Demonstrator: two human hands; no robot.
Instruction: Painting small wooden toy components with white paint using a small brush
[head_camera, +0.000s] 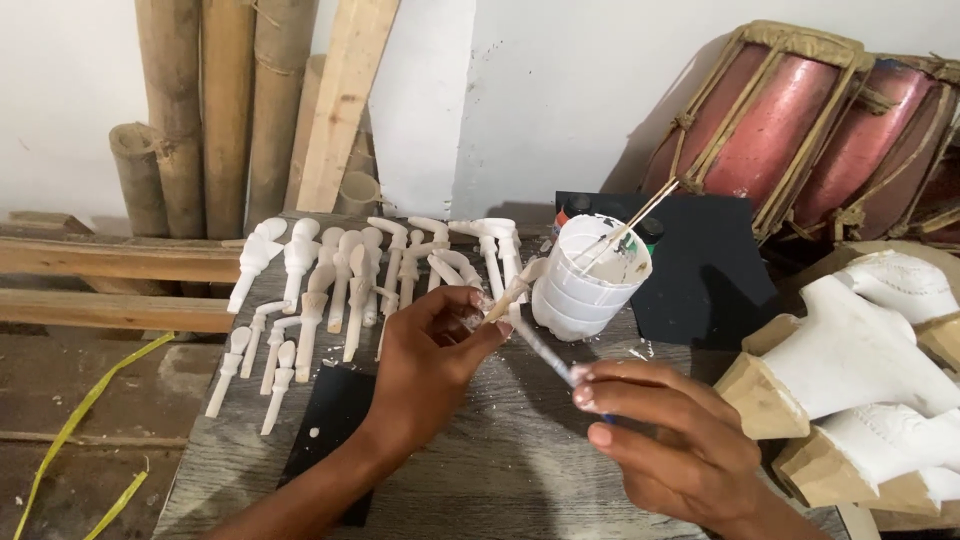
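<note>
My left hand pinches a small wooden piece, part bare wood and part white, above the grey table. My right hand grips a thin paintbrush whose tip touches that piece. Just behind stands a cut-off white plastic container smeared with white paint, with thin sticks leaning in it.
Several white-painted wooden pieces lie in rows on the table's left half. Larger white-painted wooden blocks sit at the right. Two reddish drums stand behind a black board. Bamboo poles and planks lean on the wall.
</note>
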